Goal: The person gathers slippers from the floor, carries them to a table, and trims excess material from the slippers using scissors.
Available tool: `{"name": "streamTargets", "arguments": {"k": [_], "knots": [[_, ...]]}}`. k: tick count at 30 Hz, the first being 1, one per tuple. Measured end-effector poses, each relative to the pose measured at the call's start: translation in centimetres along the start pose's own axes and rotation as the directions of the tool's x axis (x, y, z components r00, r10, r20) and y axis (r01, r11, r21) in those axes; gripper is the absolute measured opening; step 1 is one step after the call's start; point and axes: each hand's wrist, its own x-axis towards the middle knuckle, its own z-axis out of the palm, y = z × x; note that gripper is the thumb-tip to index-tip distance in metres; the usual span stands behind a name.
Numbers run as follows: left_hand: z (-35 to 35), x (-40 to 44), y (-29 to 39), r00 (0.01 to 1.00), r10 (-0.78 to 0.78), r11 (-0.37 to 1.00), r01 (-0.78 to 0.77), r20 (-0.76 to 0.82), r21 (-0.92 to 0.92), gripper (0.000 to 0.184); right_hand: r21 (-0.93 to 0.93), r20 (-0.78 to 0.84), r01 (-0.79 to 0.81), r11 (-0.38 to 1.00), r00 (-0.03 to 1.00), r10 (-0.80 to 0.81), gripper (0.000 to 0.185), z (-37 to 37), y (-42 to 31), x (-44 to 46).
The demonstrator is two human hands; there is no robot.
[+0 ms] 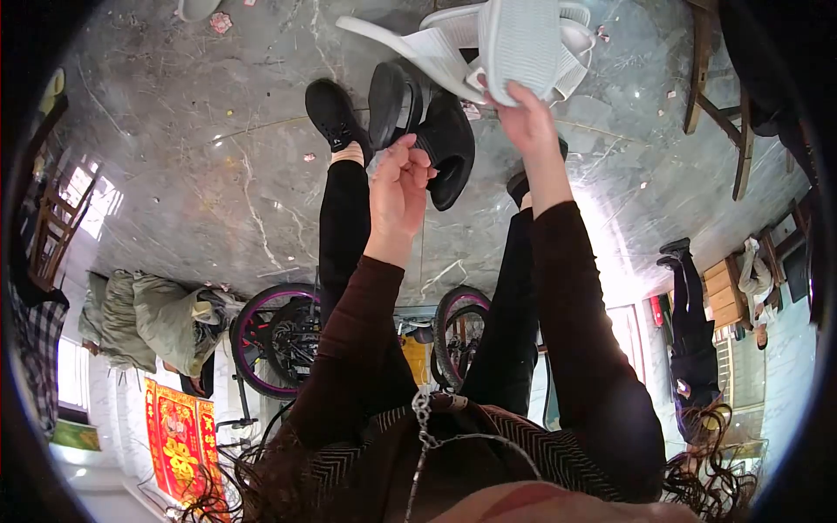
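Note:
My left hand (399, 187) is palm up with its fingers curled, at the near end of a pair of black shoes (451, 157). A small pale, see-through thing shows at its edge; what the fingers hold is too small to make out. The fingertips overlap the heel of one shoe, whose dark sole (390, 100) faces up. My right hand (529, 126) grips the end of a white ridged slipper (520, 44). Other white slippers (427, 54) lie behind and beside it on the floor.
Grey marbled floor (218, 166) with pink scraps surrounds my black-shoed feet (331, 109). Below in view are a bicycle wheel (253, 349), a grey cloth bundle (166, 318) and a red banner (181, 440). Wooden furniture legs (697, 70) stand right. Another person (689, 322) stands farther off.

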Motion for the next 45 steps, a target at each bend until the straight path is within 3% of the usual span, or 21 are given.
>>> {"name": "streamTargets", "arguments": {"k": [3,7,10,12,14,16,17,20,22,24,25,26,28,30,32,35,37,39,42,43,45], "knots": [[0.4,0.0,0.0,0.999,0.022,1.000,-0.022,0.027,-0.010,0.022,0.108,0.282,-0.067,0.992,0.959,0.034,0.058,-1.8,-1.7,-2.0],[0.9,-0.1,0.1,0.992,0.052,0.999,-0.053,0.118,0.005,0.023,0.030,0.352,-0.134,0.991,0.929,0.115,0.059,-3.0,-3.3,-5.4],[1.7,-0.4,0.2,0.991,0.044,0.999,-0.047,0.124,0.023,0.022,-0.203,0.197,-0.021,0.979,0.978,0.062,0.060,-0.8,-4.6,-9.0],[1.7,-0.4,-0.3,0.984,0.087,0.988,-0.065,0.158,-0.138,0.026,-0.375,0.283,-0.165,0.912,0.917,0.282,0.064,1.0,-4.9,-11.4],[2.1,-1.6,0.2,0.998,-0.003,0.990,0.012,0.065,-0.138,0.031,-0.128,0.364,-0.280,0.951,0.879,0.308,0.062,2.6,-3.5,-13.5],[1.8,-2.4,0.6,0.994,-0.032,0.999,0.029,0.107,0.028,0.036,0.035,0.411,-0.473,0.880,0.809,0.419,0.056,4.9,-3.4,-15.0],[1.9,-3.0,0.8,0.977,0.116,0.816,-0.196,0.178,0.543,0.035,0.037,0.406,-0.465,0.885,0.816,0.412,0.056,5.5,-2.8,-15.2],[3.0,-3.4,1.3,0.997,-0.054,0.873,0.022,0.052,0.486,0.030,0.246,0.491,-0.485,0.839,0.809,0.324,0.046,6.7,-1.8,-15.6],[4.0,-3.6,1.7,0.988,-0.151,0.862,0.138,-0.013,0.488,0.026,0.252,0.343,-0.422,0.871,0.881,0.327,0.037,7.7,-2.7,-15.8],[4.3,-3.6,2.4,0.906,-0.424,0.421,0.212,-0.015,0.882,0.024,0.224,0.327,-0.432,0.874,0.878,0.350,0.036,8.7,-3.6,-15.8],[3.3,-3.6,2.2,0.904,-0.428,0.419,0.211,-0.013,0.883,0.024,0.197,0.315,-0.447,0.872,0.871,0.376,0.034,9.0,-3.7,-15.8],[1.4,-3.5,1.6,0.893,-0.444,0.604,0.239,0.072,0.760,0.025,0.198,0.313,-0.445,0.874,0.873,0.373,0.034,9.1,-3.6,-15.9],[2.5,-4.5,1.7,0.882,-0.443,0.754,0.270,0.161,0.598,0.026,0.231,0.389,-0.515,0.826,0.827,0.406,0.035,9.3,-3.5,-16.2],[4.4,-5.8,1.6,0.947,-0.320,0.885,0.308,-0.024,0.350,0.028,0.160,0.424,-0.506,0.848,0.811,0.404,0.033,9.3,-3.9,-16.4],[4.0,-3.5,0.6,0.986,-0.071,0.784,-0.040,0.153,0.619,0.026,0.091,0.454,-0.495,0.864,0.793,0.407,0.031,9.4,-4.8,-16.9],[1.2,-0.8,0.9,0.950,0.011,0.987,-0.060,0.311,0.150,0.025,-0.311,0.305,-0.023,0.950,0.944,0.123,0.028,7.9,-7.9,-16.4],[1.3,-0.7,1.0,0.944,0.024,0.999,-0.038,0.329,0.035,0.026,-0.546,0.141,0.229,0.806,0.973,-0.180,0.027,4.9,-9.2,-12.7],[1.2,-0.7,1.3,0.932,0.016,1.000,-0.006,0.361,-0.028,0.028,-0.700,-0.074,0.236,0.674,0.915,-0.397,0.029,0.9,-9.3,-6.2],[1.8,-1.2,2.0,0.944,-0.033,0.986,0.085,0.327,-0.145,0.030,-0.970,0.096,0.179,0.164,0.904,-0.416,0.032,-9.1,-8.4,4.6],[1.8,-1.1,1.9,0.951,-0.007,0.988,0.054,0.310,-0.142,0.031,-0.968,0.102,0.187,0.167,0.903,-0.417,0.032,-10.7,-8.3,7.2],[1.3,-1.0,1.8,0.958,-0.011,0.987,0.057,0.285,-0.152,0.036,-0.962,0.272,0.248,-0.114,0.845,-0.461,0.035,-12.0,-7.6,9.1]]}}
